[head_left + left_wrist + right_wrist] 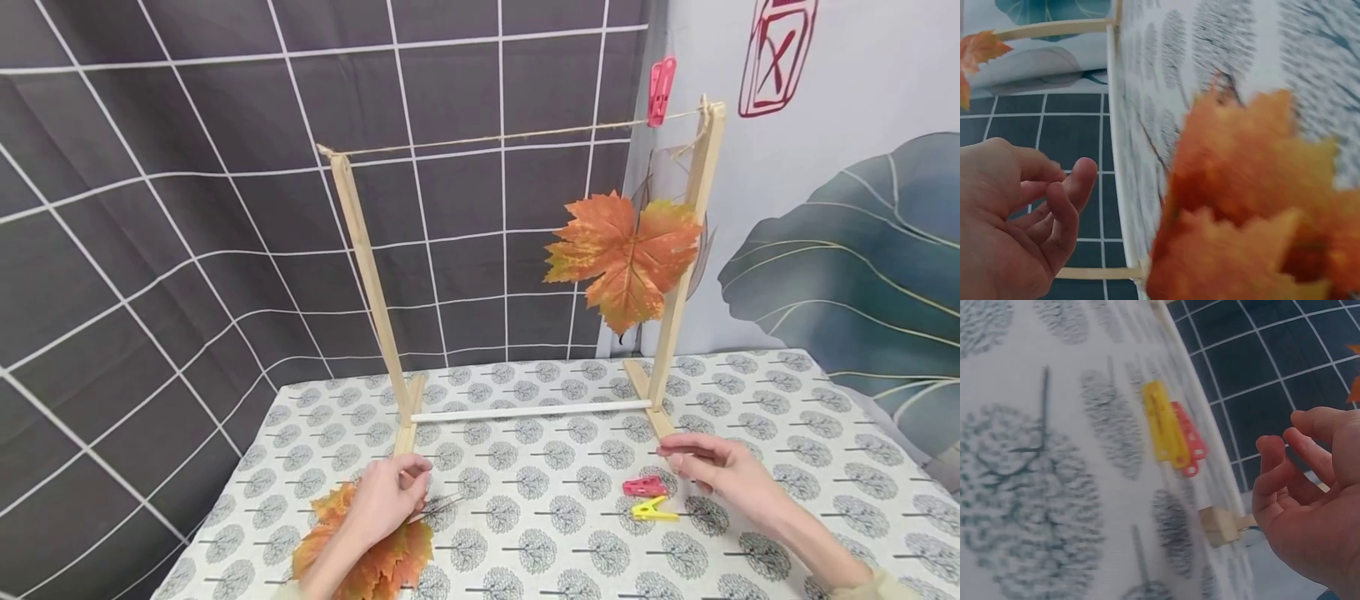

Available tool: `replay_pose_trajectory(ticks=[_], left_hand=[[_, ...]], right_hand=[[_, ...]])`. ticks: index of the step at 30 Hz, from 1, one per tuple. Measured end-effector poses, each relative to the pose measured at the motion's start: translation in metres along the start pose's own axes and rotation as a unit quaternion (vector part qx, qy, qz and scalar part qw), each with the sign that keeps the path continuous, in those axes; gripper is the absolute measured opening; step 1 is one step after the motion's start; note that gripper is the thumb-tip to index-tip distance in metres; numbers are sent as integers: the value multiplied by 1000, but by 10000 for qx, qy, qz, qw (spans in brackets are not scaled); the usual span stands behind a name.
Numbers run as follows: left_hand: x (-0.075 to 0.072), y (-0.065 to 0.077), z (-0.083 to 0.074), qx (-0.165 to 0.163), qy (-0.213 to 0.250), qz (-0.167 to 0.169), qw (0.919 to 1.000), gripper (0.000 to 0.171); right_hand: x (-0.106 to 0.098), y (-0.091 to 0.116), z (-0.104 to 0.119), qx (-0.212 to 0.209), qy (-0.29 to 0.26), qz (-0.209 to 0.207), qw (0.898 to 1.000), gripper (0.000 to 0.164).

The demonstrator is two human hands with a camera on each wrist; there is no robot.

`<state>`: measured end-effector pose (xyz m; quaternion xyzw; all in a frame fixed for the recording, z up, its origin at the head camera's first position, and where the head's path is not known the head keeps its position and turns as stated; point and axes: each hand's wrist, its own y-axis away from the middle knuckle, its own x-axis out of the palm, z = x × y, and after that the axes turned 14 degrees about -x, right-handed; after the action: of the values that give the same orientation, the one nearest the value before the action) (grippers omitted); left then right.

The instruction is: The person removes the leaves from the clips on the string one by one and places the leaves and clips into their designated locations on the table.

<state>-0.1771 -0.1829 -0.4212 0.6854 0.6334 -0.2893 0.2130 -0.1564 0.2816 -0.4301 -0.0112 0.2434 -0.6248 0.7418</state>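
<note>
Orange leaf pile [405,554] in front of wooden frame's [372,279] left foot; left hand [386,496] just over it, fingers loosely curled, released. Yellow clip [655,511] and pink clip [643,487] before frame's right foot, just beside right hand [720,471], likewise relaxed, released. Patterned worktop [525,521] gives room between hands, up to frame's white bar [532,411]. Single leaf [630,258] by frame's right post, below string [487,138]. Worktop's far edge behind frame, along gridded curtain [465,208]
</note>
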Motion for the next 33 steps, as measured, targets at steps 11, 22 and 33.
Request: replay_pose_trajectory(ticks=[11, 22, 33], left_hand=[[-1, -12, -33, -64, 735, -206, 9971, 16], [-2, -35, -92, 346, 1469, -284, 9881, 18], [-3, -59, -158, 761, 1964, -271, 9772, 18]], right_hand=[[-35, -23, 37, -694, 462, -87, 9965, 28], [-58, -54, 79, -1420, 635, 1, 9878, 34], [-74, -80, 141, -1427, 1332, -274, 9804, 32]])
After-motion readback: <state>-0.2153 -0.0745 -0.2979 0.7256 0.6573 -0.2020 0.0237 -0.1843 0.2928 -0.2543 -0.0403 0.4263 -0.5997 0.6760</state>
